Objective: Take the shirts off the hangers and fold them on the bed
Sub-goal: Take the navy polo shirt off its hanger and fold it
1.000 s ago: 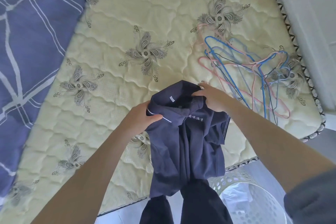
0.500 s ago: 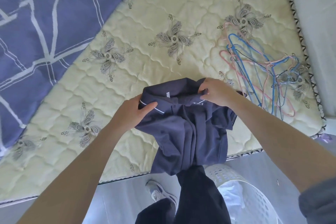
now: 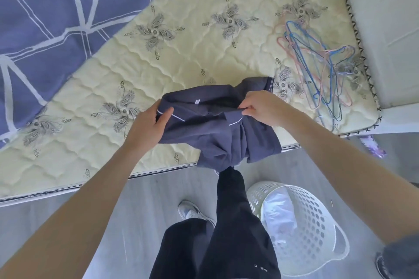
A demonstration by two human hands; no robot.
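A dark navy polo shirt [image 3: 210,129] with white piping on its collar hangs bunched over the near edge of the bed [image 3: 186,61]. My left hand [image 3: 147,127] grips the left side of the collar. My right hand [image 3: 260,108] pinches the right side of the collar. One sleeve lies flat on the mattress behind my right hand, and the shirt's body droops past the bed edge. A pile of several blue and pink wire hangers [image 3: 317,68] lies bare on the mattress to the right.
A blue quilt [image 3: 56,11] with white lines covers the bed's far left. A white perforated laundry basket [image 3: 301,229] stands on the grey floor at my right, beside my dark trouser legs [image 3: 226,233] and a shoe [image 3: 190,210]. A white wall runs along the right.
Both hands, still holding the collar, have carried the shirt a little further onto the mattress and spread it wider. The view has tilted down, showing more floor and basket.
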